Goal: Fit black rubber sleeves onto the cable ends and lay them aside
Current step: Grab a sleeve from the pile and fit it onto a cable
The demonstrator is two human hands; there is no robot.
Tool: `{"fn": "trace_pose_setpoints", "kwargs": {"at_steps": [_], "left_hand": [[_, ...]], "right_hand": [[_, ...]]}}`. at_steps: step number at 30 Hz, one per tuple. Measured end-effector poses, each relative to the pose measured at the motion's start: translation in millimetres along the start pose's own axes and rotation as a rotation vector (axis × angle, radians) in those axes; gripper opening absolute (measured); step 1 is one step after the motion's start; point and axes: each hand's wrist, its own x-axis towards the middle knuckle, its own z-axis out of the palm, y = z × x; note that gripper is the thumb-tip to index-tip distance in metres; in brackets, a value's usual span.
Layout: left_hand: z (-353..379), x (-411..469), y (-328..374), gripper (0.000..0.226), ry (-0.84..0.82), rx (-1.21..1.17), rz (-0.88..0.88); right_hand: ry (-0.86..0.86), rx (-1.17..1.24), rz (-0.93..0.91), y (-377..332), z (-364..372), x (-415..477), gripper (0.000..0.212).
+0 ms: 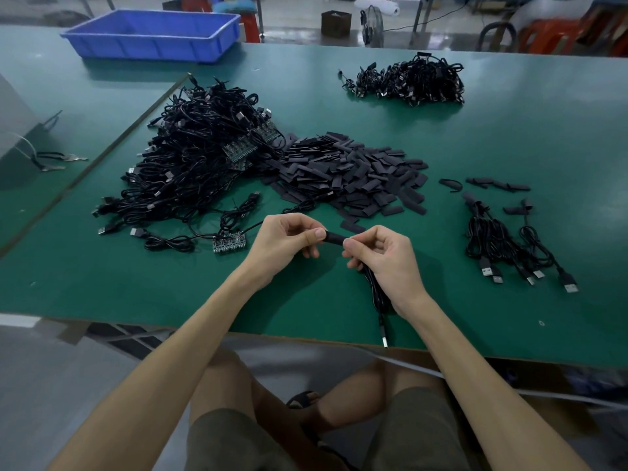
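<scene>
Two hands in view, lower centre of frame, held just above the green table [136,283].

Left hand [289,237]: thumb and forefinger pinch the left end of one black rubber sleeve [334,237]; remaining fingers curled under.

Right hand [384,256]: fingers curled round a cable [375,290], with thumb and forefinger tip meeting the sleeve's right end. I cannot tell how far the cable end sits inside the sleeve, since the fingers cover the joint. The cable drops from under the right palm toward the near table edge, and its metal plug [384,339] lies right at that edge.

Stock, as I read it from here:
- Loose sleeve pile [353,175] at centre of frame, touching a large tangled cable heap [204,158] to its left.
- Small circuit board [228,242] with leads attached, just left of the left hand.
- Right of frame: sleeved cable bundle [503,239], plugs pointing toward the near edge, with a few stray sleeves beside it.
- Upper right: second cable heap [411,79].
- Upper left: blue bin [153,34] at the far table edge.
</scene>
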Motion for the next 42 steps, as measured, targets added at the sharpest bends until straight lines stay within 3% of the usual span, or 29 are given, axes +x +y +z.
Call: {"fn": "trace_pose_setpoints", "kwargs": {"at_steps": [6, 9, 11, 14, 22, 24, 27, 30, 33, 35, 37, 40, 42], "left_hand": [[10.0, -0.9, 10.7, 0.017, 0.066, 0.126, -0.014], [27.5, -6.5, 21.6, 0.02, -0.175, 0.388, -0.053], [47.7, -11.7, 29.8, 0.022, -0.363, 0.44, -0.068], [75.4, -15.3, 36.9, 0.031, -0.425, 0.56, -0.031], [71.7, 9.5, 73.7, 0.026, -0.342, 0.299, -0.107], [75.0, 22.8, 87.0, 0.026, -0.339, 0.301, -0.097], [94.0, 40.0, 101.9, 0.029, -0.301, 0.349, -0.046], [122.3, 60.6, 109.8, 0.038, -0.35, 0.476, -0.038], [152.5, 78.5, 108.4, 0.033, -0.421, 0.505, -0.116], [170.3, 83.3, 102.1, 0.034, -0.438, 0.448, -0.199], [182.3, 82.8, 93.2, 0.036, -0.451, 0.388, -0.267], [188.3, 78.2, 76.5, 0.029, -0.445, 0.346, -0.321], [187.6, 74.2, 67.0, 0.026, -0.406, 0.29, -0.325]], "right_hand": [[0.076, 0.116, 0.024, -3.6, -4.4, -0.3, 0.015], [0.148, 0.214, 0.034, -4.5, -8.0, 0.1, 0.014], [0.172, 0.287, 0.048, -5.5, -10.7, 0.5, 0.015], [0.201, 0.359, 0.087, -7.3, -14.5, -0.1, 0.026], [0.293, 0.582, 0.174, -12.9, -13.3, 3.8, 0.041], [0.277, 0.496, 0.118, -14.6, -8.2, 1.2, 0.033], [0.155, 0.076, 0.03, -13.2, 4.5, -3.5, 0.011], [0.016, -0.273, -0.002, -11.5, 13.0, -5.9, 0.013], [-0.022, -0.434, -0.02, -6.7, 11.9, -5.3, 0.03], [-0.069, -0.534, 0.023, -2.9, 10.2, -4.0, 0.009], [-0.083, -0.504, 0.021, -0.6, 11.1, -5.5, 0.021], [-0.026, -0.307, 0.004, -3.7, 14.5, -10.6, 0.015], [-0.02, -0.279, 0.006, -1.9, 16.4, -8.0, 0.023]]}}
